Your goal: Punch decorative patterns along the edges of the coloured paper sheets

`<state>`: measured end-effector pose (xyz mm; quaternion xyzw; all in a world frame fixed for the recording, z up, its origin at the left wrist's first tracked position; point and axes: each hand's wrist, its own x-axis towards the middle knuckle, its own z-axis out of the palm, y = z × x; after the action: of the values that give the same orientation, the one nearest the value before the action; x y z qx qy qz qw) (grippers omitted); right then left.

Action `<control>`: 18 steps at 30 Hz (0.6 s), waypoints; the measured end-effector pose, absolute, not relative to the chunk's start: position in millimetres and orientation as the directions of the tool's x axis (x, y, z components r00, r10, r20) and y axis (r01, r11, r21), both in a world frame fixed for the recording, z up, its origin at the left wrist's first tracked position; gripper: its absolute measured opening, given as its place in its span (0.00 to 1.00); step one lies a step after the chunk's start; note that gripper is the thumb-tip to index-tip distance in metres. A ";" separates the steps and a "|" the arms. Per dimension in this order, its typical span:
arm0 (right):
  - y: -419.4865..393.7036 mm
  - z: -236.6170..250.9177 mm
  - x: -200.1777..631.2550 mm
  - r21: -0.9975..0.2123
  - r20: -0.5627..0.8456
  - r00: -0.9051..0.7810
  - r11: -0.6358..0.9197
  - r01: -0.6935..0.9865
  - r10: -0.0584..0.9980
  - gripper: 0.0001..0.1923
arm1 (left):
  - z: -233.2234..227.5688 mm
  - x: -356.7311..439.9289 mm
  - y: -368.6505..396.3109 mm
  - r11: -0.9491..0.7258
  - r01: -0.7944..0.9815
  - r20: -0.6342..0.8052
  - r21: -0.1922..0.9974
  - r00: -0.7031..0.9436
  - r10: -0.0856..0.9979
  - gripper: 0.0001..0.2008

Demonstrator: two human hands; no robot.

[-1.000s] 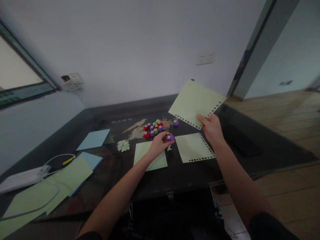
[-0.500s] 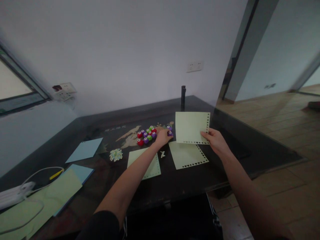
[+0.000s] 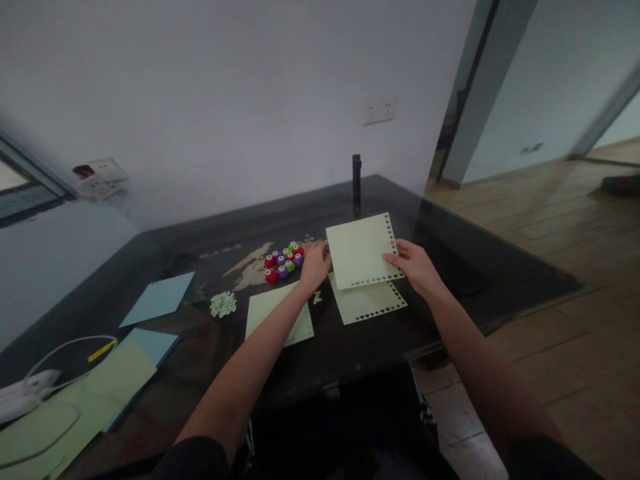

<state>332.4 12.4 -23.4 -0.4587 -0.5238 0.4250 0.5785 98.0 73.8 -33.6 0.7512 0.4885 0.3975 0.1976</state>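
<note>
A: What can't you make out?

B: The left hand [image 3: 315, 265] sits at the centre of the frame, its fingers curled against the left edge of the held sheet [image 3: 361, 251]; whether they grip a punch I cannot tell, only a purple speck shows there. The lower sheet [image 3: 367, 303] is half covered by the held one.

A: And the right hand [image 3: 414, 265]?

B: Fingers clamped on the held sheet's right edge, just right of centre.

A: Any change?

B: Half a second ago the sheet was farther right; it has come down and left, over the lower sheet. The left hand has stayed by the punches [image 3: 283, 260].

A: Materials?

B: Pale green square paper with a border of punched holes, small round red, purple and green plastic punches, a dark glossy surface [image 3: 450, 267], and a third sheet [image 3: 270, 313] under the left forearm.
</note>
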 end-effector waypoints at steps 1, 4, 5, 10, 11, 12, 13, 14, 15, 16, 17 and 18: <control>12.4 -23.7 331.5 -0.976 0.216 0.080 0.217 -0.003 0.973 0.18 | -31.7 92.1 66.2 -0.396 0.520 0.374 0.757 0.153 0.915 0.11; 12.3 -24.5 327.9 -0.981 0.196 0.064 0.196 0.010 0.978 0.17 | -27.9 78.8 41.0 -0.182 0.271 0.164 0.945 0.086 0.983 0.15; 12.1 -24.8 326.7 -0.983 0.183 0.061 0.183 0.010 0.981 0.17 | -27.8 76.4 32.6 -0.151 0.220 0.131 0.964 0.102 0.986 0.16; 10.3 -27.1 323.7 -0.989 0.133 -0.011 0.134 0.056 0.991 0.17 | -31.4 75.0 4.3 -0.132 0.238 0.099 0.962 0.146 0.984 0.10; 9.9 -27.6 323.7 -0.988 0.132 -0.029 0.134 0.072 0.991 0.17 | -32.1 75.6 2.4 -0.132 0.244 0.098 0.961 0.146 0.984 0.09; 9.6 -28.1 323.8 -0.987 0.131 -0.046 0.135 0.082 0.990 0.17 | -32.8 76.2 1.5 -0.135 0.243 0.101 0.960 0.146 0.984 0.08; 9.3 -28.5 324.0 -0.987 0.128 -0.059 0.133 0.088 0.990 0.18 | -33.5 76.9 1.3 -0.143 0.237 0.111 0.961 0.144 0.983 0.07; 9.0 -28.7 324.2 -0.988 0.123 -0.070 0.129 0.087 0.990 0.18 | -34.2 77.5 1.4 -0.158 0.230 0.128 0.960 0.141 0.982 0.07; 8.8 -28.6 324.6 -0.989 0.116 -0.078 0.123 0.082 0.990 0.19 | -35.0 78.2 1.7 -0.176 0.228 0.148 0.958 0.135 0.980 0.06; 8.5 -28.3 324.9 -0.991 0.110 -0.085 0.116 0.073 0.990 0.19 | -35.9 78.8 1.9 -0.194 0.233 0.169 0.953 0.126 0.978 0.08; 8.2 -27.8 325.4 -0.992 0.104 -0.091 0.110 0.062 0.990 0.19 | -36.7 79.4 1.9 -0.210 0.243 0.186 0.947 0.116 0.976 0.11; 7.9 -27.1 325.9 -0.993 0.099 -0.099 0.105 0.052 0.990 0.20 | -37.3 80.0 1.8 -0.219 0.255 0.198 0.942 0.105 0.975 0.14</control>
<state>325.9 7.9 -27.1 -0.4633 -0.5625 0.4828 0.4856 80.0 1.8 -37.3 0.6315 0.4867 0.4589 0.3920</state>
